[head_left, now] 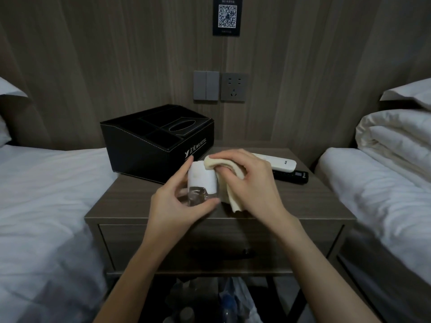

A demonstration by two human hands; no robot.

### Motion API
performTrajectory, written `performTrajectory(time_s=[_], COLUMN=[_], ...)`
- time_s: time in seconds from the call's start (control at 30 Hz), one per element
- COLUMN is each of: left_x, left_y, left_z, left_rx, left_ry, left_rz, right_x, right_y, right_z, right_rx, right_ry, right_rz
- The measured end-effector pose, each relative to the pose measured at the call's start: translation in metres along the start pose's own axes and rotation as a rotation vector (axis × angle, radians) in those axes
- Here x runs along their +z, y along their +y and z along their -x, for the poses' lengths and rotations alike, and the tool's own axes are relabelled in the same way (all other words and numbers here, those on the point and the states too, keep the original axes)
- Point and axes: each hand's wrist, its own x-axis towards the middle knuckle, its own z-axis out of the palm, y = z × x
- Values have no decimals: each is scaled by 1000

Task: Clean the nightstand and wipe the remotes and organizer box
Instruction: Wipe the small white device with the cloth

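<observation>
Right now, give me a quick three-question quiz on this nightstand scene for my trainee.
1. True or false: the organizer box stands left of the white remote and the black remote.
2. Which hand holds the cloth? A left, B right.
3. Fill in: the left hand grips a clear ____.
Key: 1 true; 2 B, the right hand; 3 bottle.
</observation>
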Motion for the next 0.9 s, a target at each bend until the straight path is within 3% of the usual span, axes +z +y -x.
performTrajectory(time_s=[0.33, 0.67, 0.9], left_x=[6, 5, 2], left_y=[11, 13, 13], left_z=[-4, -10, -14], left_rx=[-100, -229, -243], left_ry=[20, -18, 5], left_rz=[175, 625, 733], right_x=[3, 7, 7], right_y=[6, 2, -1], right_z=[0, -2, 0], right_rx=[-17, 47, 40], right_ry=[-22, 46, -11], right_rz=[-100, -224, -269])
